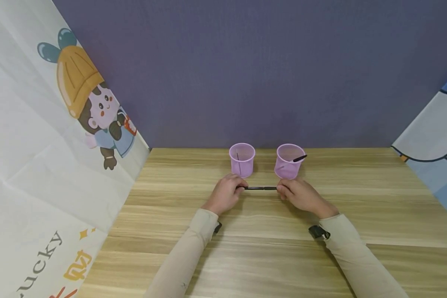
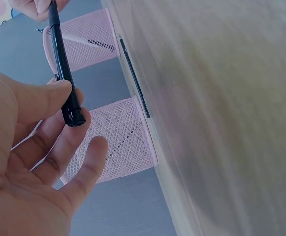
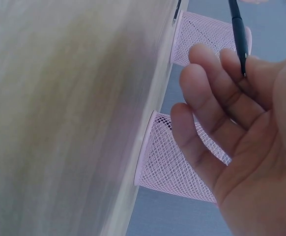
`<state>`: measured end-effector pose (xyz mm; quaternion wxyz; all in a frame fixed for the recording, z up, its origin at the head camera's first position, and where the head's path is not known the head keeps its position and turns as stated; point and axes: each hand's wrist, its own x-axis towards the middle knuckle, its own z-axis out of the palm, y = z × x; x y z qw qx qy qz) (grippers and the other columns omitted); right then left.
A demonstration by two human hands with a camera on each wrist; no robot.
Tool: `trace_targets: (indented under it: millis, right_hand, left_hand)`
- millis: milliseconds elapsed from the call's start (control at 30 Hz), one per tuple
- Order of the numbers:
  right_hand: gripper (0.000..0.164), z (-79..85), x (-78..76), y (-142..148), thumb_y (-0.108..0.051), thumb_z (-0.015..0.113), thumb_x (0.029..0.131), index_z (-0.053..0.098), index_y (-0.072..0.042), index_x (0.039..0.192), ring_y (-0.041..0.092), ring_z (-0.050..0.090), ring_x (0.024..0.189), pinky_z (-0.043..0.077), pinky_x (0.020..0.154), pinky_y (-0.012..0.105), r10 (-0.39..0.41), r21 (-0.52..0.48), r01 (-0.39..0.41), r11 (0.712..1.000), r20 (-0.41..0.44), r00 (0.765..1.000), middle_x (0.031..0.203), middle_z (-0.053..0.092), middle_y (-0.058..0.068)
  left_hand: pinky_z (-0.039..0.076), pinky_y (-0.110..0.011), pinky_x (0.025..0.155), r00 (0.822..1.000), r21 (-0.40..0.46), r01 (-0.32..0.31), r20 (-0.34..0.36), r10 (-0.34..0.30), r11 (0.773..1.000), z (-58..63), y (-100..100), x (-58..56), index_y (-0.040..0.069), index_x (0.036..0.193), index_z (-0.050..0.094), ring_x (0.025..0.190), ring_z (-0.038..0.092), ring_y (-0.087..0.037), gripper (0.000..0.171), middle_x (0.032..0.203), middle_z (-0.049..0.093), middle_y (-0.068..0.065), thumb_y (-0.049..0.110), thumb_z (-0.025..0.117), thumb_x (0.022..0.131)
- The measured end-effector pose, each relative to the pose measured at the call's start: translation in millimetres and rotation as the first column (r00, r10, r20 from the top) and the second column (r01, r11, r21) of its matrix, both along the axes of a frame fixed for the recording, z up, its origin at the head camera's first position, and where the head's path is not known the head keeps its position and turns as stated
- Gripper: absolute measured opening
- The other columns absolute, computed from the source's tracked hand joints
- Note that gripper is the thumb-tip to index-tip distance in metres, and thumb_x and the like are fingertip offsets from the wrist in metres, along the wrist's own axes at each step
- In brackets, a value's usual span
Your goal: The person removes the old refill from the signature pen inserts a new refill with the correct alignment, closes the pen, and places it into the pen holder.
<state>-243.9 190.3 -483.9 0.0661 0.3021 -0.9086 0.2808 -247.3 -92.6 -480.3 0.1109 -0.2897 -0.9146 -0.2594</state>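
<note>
A black pen [image 1: 258, 188] is held level above the table by both hands, one at each end. My left hand [image 1: 227, 193] pinches its capped-looking end between thumb and fingers, the other fingers loosely spread in the left wrist view. At the thinner, tapered end, my right hand [image 1: 299, 195] pinches with thumb and forefinger. Just beyond the hands stand two pink mesh pen cups. The left cup [image 1: 247, 169] has a thin dark stick in it. Out of the right cup [image 1: 288, 170] leans a pen with a black end [image 1: 299, 158].
A thin dark stick shape [image 2: 135, 78] shows on the table near the cups in the left wrist view; whether it is an object or a reflection I cannot tell. The wooden table [image 1: 260, 256] ends at a dark blue panel [image 1: 246, 74]. Printed cloth [image 1: 33, 145] hangs at the left.
</note>
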Motion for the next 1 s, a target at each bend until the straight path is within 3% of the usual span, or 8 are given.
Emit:
trace_targets:
  millis: [633, 900, 1000]
  right_hand:
    - [0.03, 1.0, 0.9, 0.5, -0.016, 0.054, 0.106, 0.062, -0.019, 0.078, 0.0, 0.049, 0.06, 0.045, 0.062, 0.027, -0.018, -0.002, 0.018, 1.0, 0.024, 1.0, 0.065, 0.055, -0.014]
    - [0.008, 3.5, 0.8, 3.8, -0.022, 0.063, 0.102, 0.065, -0.015, 0.099, 0.001, 0.052, 0.058, 0.046, 0.057, 0.025, -0.063, -0.029, 0.066, 0.997, 0.072, 0.995, 0.07, 0.058, -0.012]
    - [0.01, 5.5, 1.4, 3.9, -0.02, 0.069, 0.097, 0.063, -0.015, 0.103, 0.001, 0.055, 0.058, 0.047, 0.058, 0.024, -0.069, -0.034, 0.073, 0.997, 0.102, 0.992, 0.074, 0.061, -0.011]
  left_hand:
    - [0.056, -0.036, 0.099, 1.0, -0.001, -0.005, -0.011, 0.005, 1.0, 0.2, -0.4, 0.7, 0.012, 0.104, 0.077, 0.105, 0.069, -0.019, 0.015, 0.106, 0.075, -0.001, 0.005, 0.07, 0.093]
    - [0.055, -0.035, 0.099, 1.0, 0.003, -0.017, -0.006, 0.017, 1.0, 1.3, 0.3, 1.5, 0.013, 0.103, 0.077, 0.105, 0.068, -0.019, 0.015, 0.106, 0.075, -0.001, 0.004, 0.07, 0.093]
    - [0.055, -0.035, 0.1, 1.0, 0.005, -0.022, 0.0, 0.022, 1.0, 1.7, 0.4, 1.7, 0.013, 0.103, 0.077, 0.106, 0.068, -0.019, 0.014, 0.106, 0.075, -0.001, 0.005, 0.07, 0.094]
